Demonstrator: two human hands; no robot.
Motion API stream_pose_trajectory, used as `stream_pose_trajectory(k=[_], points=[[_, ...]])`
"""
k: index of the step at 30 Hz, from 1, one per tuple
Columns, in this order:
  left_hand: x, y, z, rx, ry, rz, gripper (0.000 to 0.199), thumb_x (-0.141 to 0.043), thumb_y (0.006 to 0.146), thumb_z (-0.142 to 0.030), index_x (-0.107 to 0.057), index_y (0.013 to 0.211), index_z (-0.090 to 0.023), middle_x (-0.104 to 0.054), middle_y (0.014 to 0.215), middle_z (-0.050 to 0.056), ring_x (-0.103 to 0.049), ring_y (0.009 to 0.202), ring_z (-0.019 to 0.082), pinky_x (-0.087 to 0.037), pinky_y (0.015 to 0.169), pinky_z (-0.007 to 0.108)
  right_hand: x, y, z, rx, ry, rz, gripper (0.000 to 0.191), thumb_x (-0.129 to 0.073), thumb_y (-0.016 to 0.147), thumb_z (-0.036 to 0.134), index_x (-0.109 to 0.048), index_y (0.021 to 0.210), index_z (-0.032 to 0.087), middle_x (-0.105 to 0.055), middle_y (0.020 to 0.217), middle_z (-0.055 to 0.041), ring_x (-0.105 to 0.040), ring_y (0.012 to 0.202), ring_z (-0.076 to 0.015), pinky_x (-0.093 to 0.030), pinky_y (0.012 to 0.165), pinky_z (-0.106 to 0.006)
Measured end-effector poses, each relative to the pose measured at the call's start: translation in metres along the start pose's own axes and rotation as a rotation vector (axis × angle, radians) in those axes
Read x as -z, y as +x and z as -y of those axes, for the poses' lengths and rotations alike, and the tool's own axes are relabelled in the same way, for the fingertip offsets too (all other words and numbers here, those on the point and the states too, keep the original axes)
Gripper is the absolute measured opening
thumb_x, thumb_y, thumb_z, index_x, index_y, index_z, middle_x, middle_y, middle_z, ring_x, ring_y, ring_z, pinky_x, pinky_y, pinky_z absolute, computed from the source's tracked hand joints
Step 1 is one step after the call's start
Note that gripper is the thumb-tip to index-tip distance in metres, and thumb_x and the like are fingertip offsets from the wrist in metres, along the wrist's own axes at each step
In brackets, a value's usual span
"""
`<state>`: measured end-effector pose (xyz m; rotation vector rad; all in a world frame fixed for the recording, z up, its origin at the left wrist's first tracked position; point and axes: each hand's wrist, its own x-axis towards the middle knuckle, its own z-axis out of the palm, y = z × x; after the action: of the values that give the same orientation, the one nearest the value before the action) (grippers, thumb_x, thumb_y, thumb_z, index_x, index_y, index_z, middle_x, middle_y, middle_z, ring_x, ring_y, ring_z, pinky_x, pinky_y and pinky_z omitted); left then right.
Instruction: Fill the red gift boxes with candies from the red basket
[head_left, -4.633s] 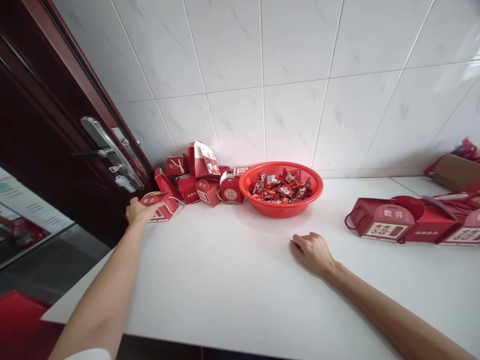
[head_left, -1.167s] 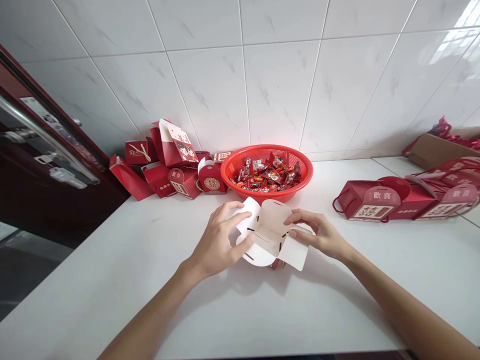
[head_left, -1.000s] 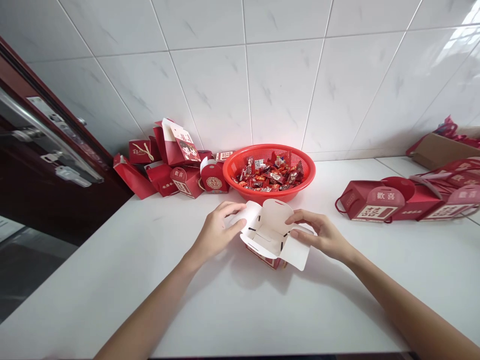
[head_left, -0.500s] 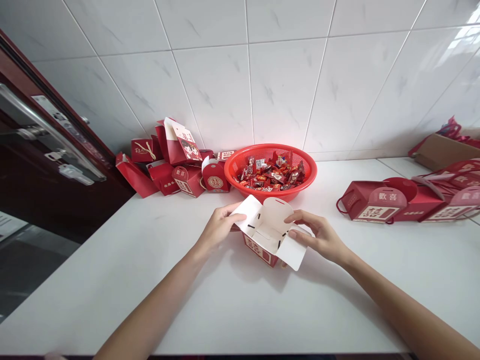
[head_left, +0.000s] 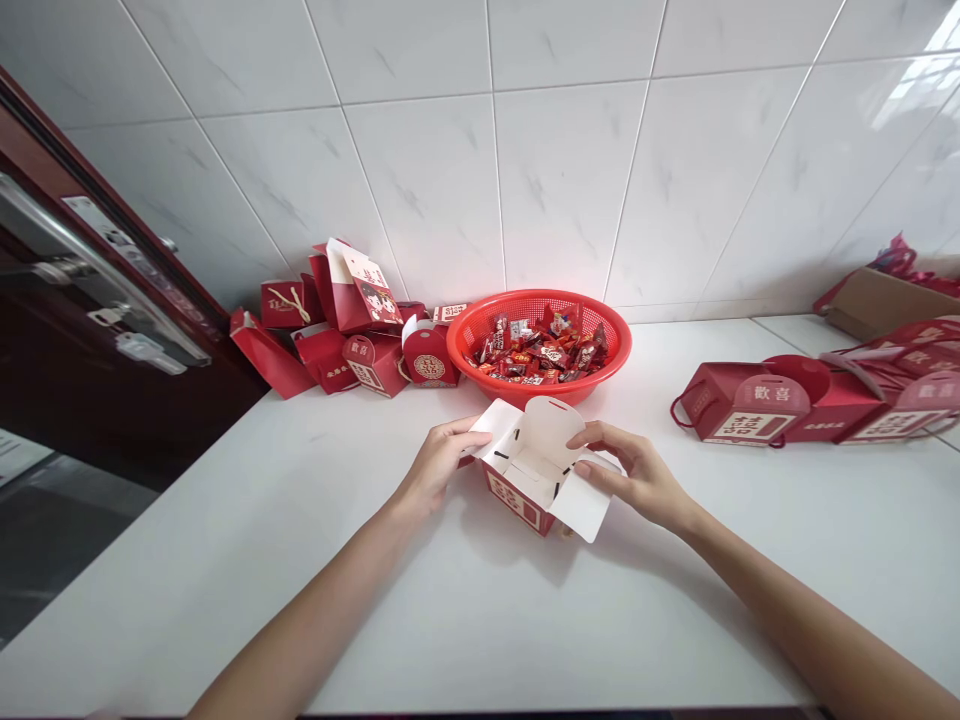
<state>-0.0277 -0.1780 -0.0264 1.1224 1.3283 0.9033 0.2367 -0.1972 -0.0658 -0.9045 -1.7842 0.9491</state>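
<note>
A small red gift box (head_left: 517, 500) with a white inside stands on the white table in front of me, its top flaps spread. My left hand (head_left: 442, 460) pinches the left flap (head_left: 496, 421), thumb on the white side and fingers behind it. On the other side, my right hand (head_left: 634, 475) has its thumb on the right flap (head_left: 585, 505) and its fingers at the box's inner edge. Dark cord ends show in the box's inner walls. Just behind the box is a red plastic basket (head_left: 459, 345) of wrapped candies (head_left: 551, 355).
Several red gift boxes (head_left: 375, 362) are grouped at the back left, some with cords. More red boxes (head_left: 750, 405) line the right side, near a brown carton (head_left: 870, 303). A tiled wall (head_left: 570, 180) bounds the back; a dark door (head_left: 75, 330) with a metal handle stands left.
The left flap is tilted slightly more upright, with my left hand still on it. My right hand stays almost in place at the right flap.
</note>
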Motion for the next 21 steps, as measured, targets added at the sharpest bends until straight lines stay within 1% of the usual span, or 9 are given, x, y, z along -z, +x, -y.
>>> stream_pose_trajectory(k=[3,5,6,9,11,13,15,18,21], points=[[0.001,0.000,0.001,-0.018,0.039,0.049,0.036,-0.072,0.066,-0.044,-0.081,0.090,-0.018,-0.079,0.096,0.009,-0.069,0.098,0.032,-0.051,0.086,0.039,0.000,0.000,0.000,0.002,-0.007,-0.003,0.018,-0.070,0.092,0.039,-0.072,0.103,0.025,-0.074,0.108,-0.0057,-0.069,0.100,-0.0229,-0.054,0.087,-0.035],[0.001,0.000,0.003,-0.079,0.050,0.049,0.043,-0.072,0.070,-0.045,-0.079,0.103,-0.019,-0.078,0.108,0.010,-0.068,0.107,0.033,-0.052,0.090,0.040,0.000,0.000,-0.001,0.001,-0.021,-0.010,0.019,-0.070,0.092,0.040,-0.072,0.104,0.025,-0.074,0.107,-0.0059,-0.069,0.099,-0.0231,-0.054,0.087,-0.035],[0.002,0.000,0.005,-0.129,0.055,0.018,0.047,-0.072,0.071,-0.045,-0.077,0.111,-0.020,-0.077,0.118,0.010,-0.067,0.113,0.034,-0.052,0.093,0.041,0.000,0.000,-0.001,0.001,-0.030,-0.013,0.020,-0.070,0.092,0.040,-0.072,0.105,0.025,-0.074,0.107,-0.0060,-0.069,0.099,-0.0232,-0.054,0.087,-0.035],[0.003,-0.001,0.007,-0.363,0.099,-0.124,0.055,-0.075,0.076,-0.042,-0.069,0.127,-0.023,-0.067,0.139,0.009,-0.060,0.130,0.032,-0.049,0.106,0.042,0.000,-0.001,-0.001,0.004,-0.060,-0.018,0.021,-0.068,0.093,0.041,-0.072,0.107,0.025,-0.074,0.108,-0.0060,-0.068,0.099,-0.0232,-0.055,0.087,-0.036],[0.004,-0.003,0.006,-0.578,0.169,-0.147,0.043,-0.074,0.081,-0.039,-0.072,0.121,-0.024,-0.066,0.140,0.009,-0.058,0.134,0.030,-0.045,0.112,0.042,-0.001,-0.001,-0.002,0.011,-0.074,-0.015,0.021,-0.067,0.094,0.041,-0.072,0.107,0.025,-0.074,0.109,-0.0059,-0.068,0.099,-0.0229,-0.054,0.088,-0.036],[0.005,-0.007,0.004,-0.778,0.280,-0.078,0.025,-0.071,0.087,-0.035,-0.076,0.109,-0.024,-0.068,0.135,0.009,-0.059,0.131,0.028,-0.045,0.114,0.042,-0.001,-0.001,-0.002,0.016,-0.080,-0.009,0.021,-0.067,0.095,0.041,-0.071,0.108,0.025,-0.074,0.109,-0.0060,-0.068,0.098,-0.0227,-0.055,0.088,-0.035],[0.006,-0.009,0.002,-0.889,0.420,0.039,0.018,-0.064,0.093,-0.031,-0.078,0.102,-0.024,-0.070,0.132,0.008,-0.061,0.129,0.027,-0.046,0.112,0.042,0.000,-0.001,-0.002,0.019,-0.081,-0.001,0.021,-0.066,0.095,0.041,-0.071,0.109,0.025,-0.074,0.109,-0.0062,-0.068,0.099,-0.0229,-0.055,0.088,-0.035],[0.010,-0.009,0.004,-0.906,0.577,0.168,0.025,-0.057,0.097,-0.034,-0.077,0.108,-0.025,-0.072,0.131,0.009,-0.057,0.133,0.030,-0.047,0.112,0.046,0.000,0.001,-0.004,0.011,-0.061,0.004,0.022,-0.065,0.096,0.042,-0.071,0.110,0.025,-0.074,0.111,-0.0066,-0.068,0.103,-0.0240,-0.054,0.092,-0.037],[0.019,-0.007,0.008,-0.855,0.699,0.225,0.040,-0.060,0.093,-0.045,-0.071,0.125,-0.025,-0.065,0.142,0.010,-0.050,0.140,0.034,-0.040,0.117,0.052,-0.001,0.002,-0.006,-0.066,0.018,-0.010,0.028,-0.064,0.096,0.046,-0.070,0.114,0.025,-0.073,0.117,-0.0083,-0.068,0.109,-0.0264,-0.056,0.092,-0.039]])
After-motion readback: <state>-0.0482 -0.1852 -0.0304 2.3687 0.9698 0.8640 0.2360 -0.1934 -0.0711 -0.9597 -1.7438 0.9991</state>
